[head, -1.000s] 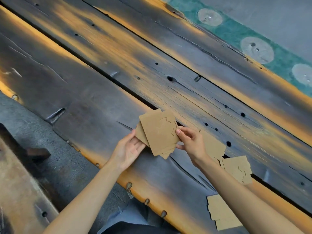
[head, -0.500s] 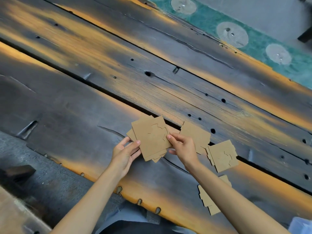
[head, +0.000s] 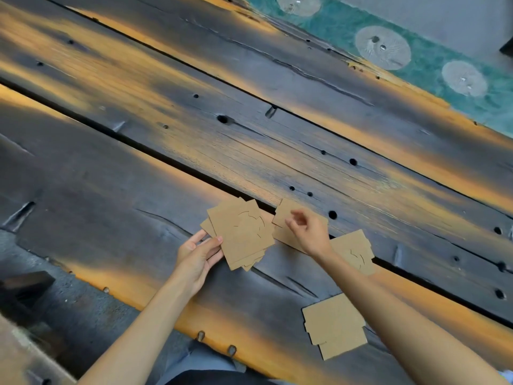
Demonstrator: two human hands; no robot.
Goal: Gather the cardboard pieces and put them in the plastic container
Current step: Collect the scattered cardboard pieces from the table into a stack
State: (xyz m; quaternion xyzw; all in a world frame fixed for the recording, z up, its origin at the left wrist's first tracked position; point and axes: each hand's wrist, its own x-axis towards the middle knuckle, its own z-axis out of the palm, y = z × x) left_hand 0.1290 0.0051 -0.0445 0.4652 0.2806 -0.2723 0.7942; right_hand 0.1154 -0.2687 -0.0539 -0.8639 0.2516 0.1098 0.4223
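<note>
Brown cardboard squares, a fanned stack, pinched at its left edge by the left hand, near the front edge of the dark scorched plank worktop. Right hand, fingers loosely curled and empty, hovers over a flat piece. Two more pieces lie right: one behind the forearm, one at the front edge.

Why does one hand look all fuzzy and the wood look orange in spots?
In the head view, the right hand is smeared by motion blur; the left hand and its cardboard stack look sharper. Orange patches streak across the dark wooden planks, though whether they are glare or the wood's colour is unclear. Plank lines fan apart, wide-angle style.
</note>
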